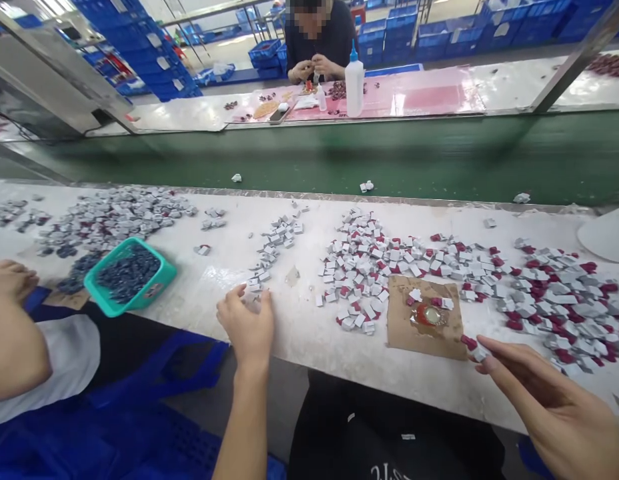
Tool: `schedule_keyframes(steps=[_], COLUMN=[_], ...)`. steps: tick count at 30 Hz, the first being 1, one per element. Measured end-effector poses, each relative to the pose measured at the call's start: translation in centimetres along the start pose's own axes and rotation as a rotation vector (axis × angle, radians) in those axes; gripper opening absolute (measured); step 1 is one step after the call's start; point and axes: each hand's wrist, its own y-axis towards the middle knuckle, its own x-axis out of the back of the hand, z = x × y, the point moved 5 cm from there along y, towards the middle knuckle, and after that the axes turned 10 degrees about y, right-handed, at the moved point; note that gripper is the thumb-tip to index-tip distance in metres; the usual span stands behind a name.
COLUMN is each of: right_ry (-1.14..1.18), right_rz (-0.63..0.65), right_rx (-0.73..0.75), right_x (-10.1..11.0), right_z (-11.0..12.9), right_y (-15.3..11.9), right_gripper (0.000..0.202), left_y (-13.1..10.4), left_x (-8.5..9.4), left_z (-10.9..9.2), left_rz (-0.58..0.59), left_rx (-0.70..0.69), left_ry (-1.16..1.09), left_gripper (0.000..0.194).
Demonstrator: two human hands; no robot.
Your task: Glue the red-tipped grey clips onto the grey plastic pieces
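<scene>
My left hand (247, 327) is low over the white table, its fingers curved and apart. Its fingertips are at the near end of a loose line of small grey plastic pieces (275, 239); whether they touch one I cannot tell. At the right, my right hand (554, 400) pinches a small grey-and-maroon plastic piece (475, 348) between thumb and fingers, maroon end outward. That piece is by the right edge of a cardboard sheet (414, 337), on which lie a wet orange-brown patch with a round pale spot (432, 315) and a few small pieces.
Heaps of grey-and-maroon pieces (359, 260) surround the cardboard. A co-worker's arm (14, 340) and a teal basket of dark pieces (164, 277) are at the left. Beyond the green conveyor belt (299, 160), another person works behind a white bottle (355, 87).
</scene>
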Motion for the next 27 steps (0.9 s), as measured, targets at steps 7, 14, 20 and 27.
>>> schedule_keyframes(steps=[7,14,20,27], right_ry=[-0.023,-0.064,-0.094,-0.161], right_rz=[0.047,0.089,0.108,0.11], right_rx=[0.076,0.063,0.101,0.135], right_x=[-1.6,-3.3,-3.6,-3.4], right_z=[0.6,1.2,1.7,1.3], right_y=[1.5,2.0,2.3,1.8], right_gripper=[0.015,0.018,0.016,0.018], left_y=[-0.9,-4.2,-3.5,-3.8], left_x=[-0.2,-1.5,-1.5,-1.1], left_z=[-1.9,-3.5,-3.5,-3.3], left_rz=[0.147,0.213,0.248,0.275], left_rx=[-0.062,-0.353,-0.245,-0.278], left_ry=[-0.033,0.027,0.098,0.056], left_gripper=[0.024,0.028,0.027,0.027])
